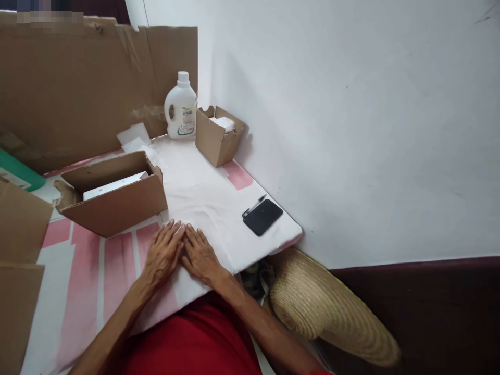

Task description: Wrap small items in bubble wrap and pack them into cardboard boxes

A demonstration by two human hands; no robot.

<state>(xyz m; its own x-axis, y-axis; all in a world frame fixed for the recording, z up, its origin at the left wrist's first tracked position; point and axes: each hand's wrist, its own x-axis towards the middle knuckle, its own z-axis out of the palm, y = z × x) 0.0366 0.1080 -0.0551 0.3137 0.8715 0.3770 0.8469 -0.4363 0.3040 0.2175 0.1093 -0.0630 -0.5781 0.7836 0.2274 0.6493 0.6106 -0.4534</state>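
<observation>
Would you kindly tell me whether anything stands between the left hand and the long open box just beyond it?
Nothing visible stands in the way: the left hand rests on the tablecloth near the long open box, and only a strip of that cloth shows between them.

A pale wall [375, 130] fills the far right above a dark band [437, 312]; a cloth-covered table [207, 200] stands left.

Premises: apparently a room in a home.
Indicators noted: pink-and-white cloth [211, 200] covering the table, handled household-type bottle [182, 112], woven straw hat [320, 307] below, plain white wall [351, 130].
</observation>
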